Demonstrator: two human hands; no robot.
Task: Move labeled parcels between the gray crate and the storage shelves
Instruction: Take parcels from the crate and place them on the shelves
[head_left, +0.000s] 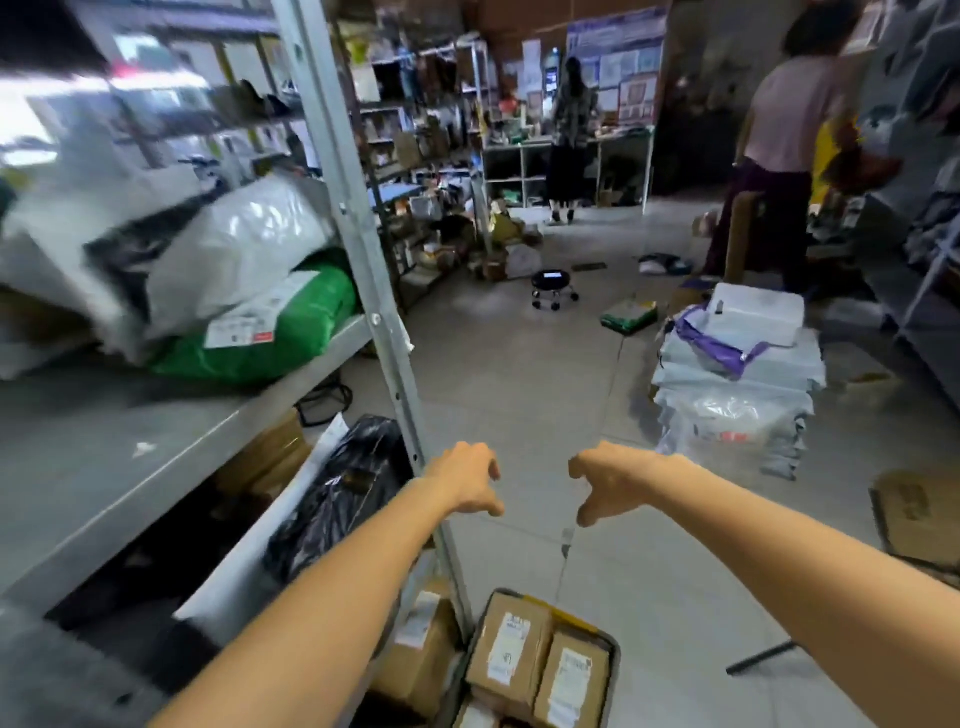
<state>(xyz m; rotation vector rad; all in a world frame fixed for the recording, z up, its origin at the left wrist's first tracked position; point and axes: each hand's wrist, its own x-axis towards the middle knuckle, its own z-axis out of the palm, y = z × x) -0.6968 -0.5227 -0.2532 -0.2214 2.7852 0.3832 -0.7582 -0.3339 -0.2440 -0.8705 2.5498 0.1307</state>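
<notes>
Both hands hover empty mid-frame: left hand and right hand, fingers loosely curled. Labeled boxes sit in the crate at bottom centre, beside the shelf. They look like light, stiff cardboard, probably best gripped by opposite side faces.

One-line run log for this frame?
left hand: empty | right hand: empty | gray crate: labeled boxes inside | shelf: green parcel
</notes>
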